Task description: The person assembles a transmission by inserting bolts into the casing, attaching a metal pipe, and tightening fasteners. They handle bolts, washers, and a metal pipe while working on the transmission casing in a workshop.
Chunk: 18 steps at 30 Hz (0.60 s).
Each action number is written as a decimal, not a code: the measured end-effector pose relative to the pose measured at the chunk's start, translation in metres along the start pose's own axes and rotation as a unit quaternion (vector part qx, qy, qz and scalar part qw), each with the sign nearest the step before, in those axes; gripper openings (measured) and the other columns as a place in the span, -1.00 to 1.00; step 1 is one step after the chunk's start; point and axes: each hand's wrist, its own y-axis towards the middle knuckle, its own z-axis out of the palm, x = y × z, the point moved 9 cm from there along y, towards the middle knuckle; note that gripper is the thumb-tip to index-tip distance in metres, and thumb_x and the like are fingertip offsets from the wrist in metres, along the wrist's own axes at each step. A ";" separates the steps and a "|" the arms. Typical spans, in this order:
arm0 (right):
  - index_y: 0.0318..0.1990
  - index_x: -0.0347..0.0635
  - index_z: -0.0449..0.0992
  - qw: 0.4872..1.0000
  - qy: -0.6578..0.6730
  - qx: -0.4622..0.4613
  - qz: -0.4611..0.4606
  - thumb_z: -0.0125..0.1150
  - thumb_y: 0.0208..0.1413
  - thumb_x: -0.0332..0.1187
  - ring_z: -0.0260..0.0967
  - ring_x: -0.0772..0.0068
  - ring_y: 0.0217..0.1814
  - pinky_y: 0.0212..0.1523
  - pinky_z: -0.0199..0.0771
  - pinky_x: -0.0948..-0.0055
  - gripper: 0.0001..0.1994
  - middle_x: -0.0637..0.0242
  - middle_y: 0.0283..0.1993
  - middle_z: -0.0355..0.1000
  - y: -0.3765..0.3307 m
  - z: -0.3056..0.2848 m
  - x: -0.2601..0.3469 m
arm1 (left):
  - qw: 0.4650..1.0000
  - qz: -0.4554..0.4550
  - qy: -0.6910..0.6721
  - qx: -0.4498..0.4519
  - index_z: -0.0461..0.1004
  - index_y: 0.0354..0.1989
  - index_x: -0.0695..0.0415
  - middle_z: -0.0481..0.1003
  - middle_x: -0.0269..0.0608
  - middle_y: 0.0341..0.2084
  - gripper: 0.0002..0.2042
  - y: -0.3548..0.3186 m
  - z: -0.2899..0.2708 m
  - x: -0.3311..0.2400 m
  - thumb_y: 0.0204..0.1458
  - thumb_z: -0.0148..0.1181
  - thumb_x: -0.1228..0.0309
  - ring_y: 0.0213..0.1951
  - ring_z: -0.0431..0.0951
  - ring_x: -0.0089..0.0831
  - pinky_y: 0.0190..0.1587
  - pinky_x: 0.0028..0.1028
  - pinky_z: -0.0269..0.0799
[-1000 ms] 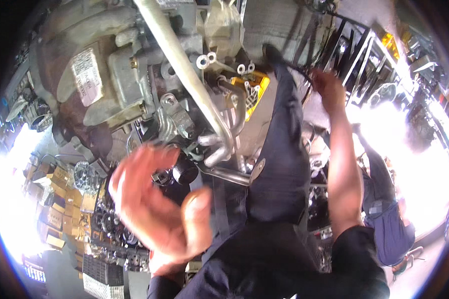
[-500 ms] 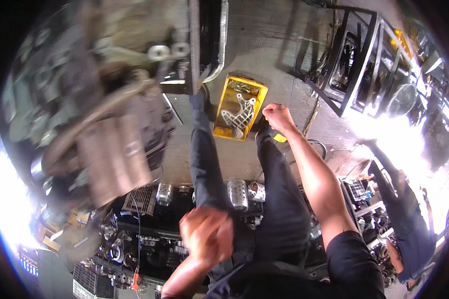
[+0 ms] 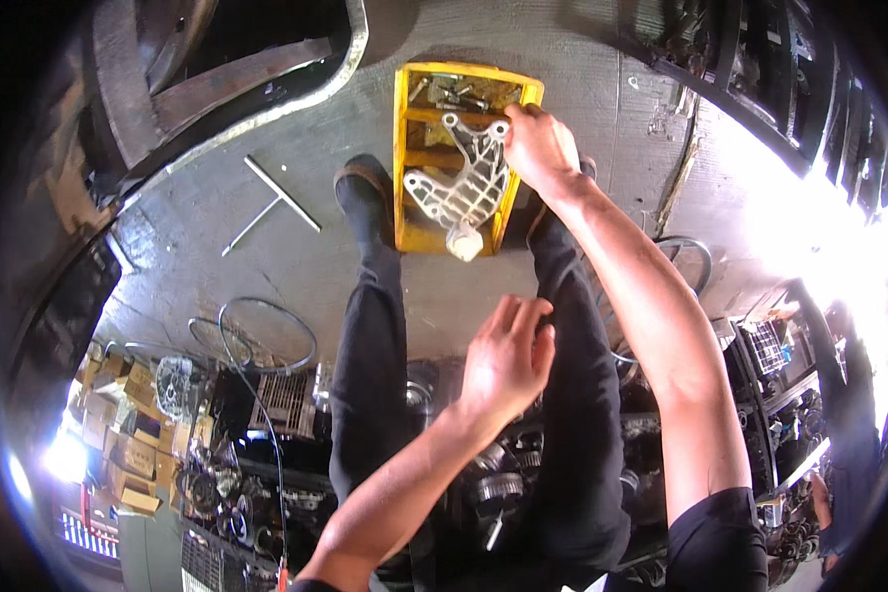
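A yellow plastic crate (image 3: pixel 405 148) sits on the concrete floor between my feet. Small metal parts lie in its far compartment, and a grey cast-metal bracket (image 3: pixel 459 187) rests across its dividers. My right hand (image 3: pixel 541 148) reaches down to the crate and grips the bracket's far corner. My left hand (image 3: pixel 508 360) hovers above my right thigh with fingers loosely extended and nothing in it. My legs in black trousers (image 3: pixel 370 335) run down to dark shoes beside the crate.
A T-handle wrench (image 3: pixel 271 202) lies on the floor left of the crate. A cable loop (image 3: pixel 266 335) lies near my left leg. A dark curved vehicle body (image 3: pixel 217 69) sits upper left; engine parts (image 3: pixel 503 483) and cardboard boxes (image 3: pixel 118 434) crowd the lower edge.
The view has swung from an overhead engine down to the floor. My right hand went from the crate's side onto the bracket. My left hand rose over my thigh.
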 end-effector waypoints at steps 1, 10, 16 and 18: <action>-0.13 -0.26 0.54 0.998 -0.049 -0.022 -0.034 0.16 0.15 -0.49 0.61 0.02 -0.22 -0.21 0.70 0.11 -0.84 0.01 -0.10 0.53 0.012 0.004 0.004 | 1.000 0.023 -0.011 -0.001 0.49 -0.02 0.17 0.50 -0.04 -0.16 -0.77 0.003 0.000 0.000 0.15 0.20 0.49 -0.28 0.61 -0.13 -0.22 -0.24 0.55; -0.21 -0.19 0.71 0.943 -0.299 0.144 -0.035 0.18 0.11 -0.51 0.67 0.13 -0.15 -0.18 0.73 0.19 -0.82 0.10 -0.16 0.65 0.077 0.062 -0.001 | 0.998 0.054 -0.010 0.009 0.47 -0.06 0.21 0.51 -0.08 -0.21 -0.79 -0.004 -0.022 -0.002 0.14 0.24 0.52 -0.29 0.61 -0.11 -0.23 -0.26 0.55; -0.16 -0.15 0.73 0.929 -0.337 0.150 0.031 0.18 0.15 -0.48 0.66 0.18 -0.10 -0.18 0.71 0.27 -0.80 0.19 -0.14 0.67 0.089 0.058 0.001 | 0.998 0.043 -0.038 -0.015 0.49 -0.08 0.21 0.51 -0.08 -0.21 -0.80 -0.007 -0.034 0.005 0.14 0.25 0.53 -0.36 0.61 -0.21 -0.31 -0.32 0.55; -0.16 -0.10 0.73 0.925 -0.339 0.163 0.052 0.17 0.21 -0.45 0.66 0.19 -0.05 -0.14 0.71 0.26 -0.80 0.22 -0.10 0.67 0.091 0.063 -0.001 | 0.997 0.040 -0.054 -0.028 0.49 -0.07 0.21 0.52 -0.07 -0.22 -0.80 -0.008 -0.039 0.008 0.14 0.26 0.53 -0.38 0.61 -0.23 -0.33 -0.33 0.55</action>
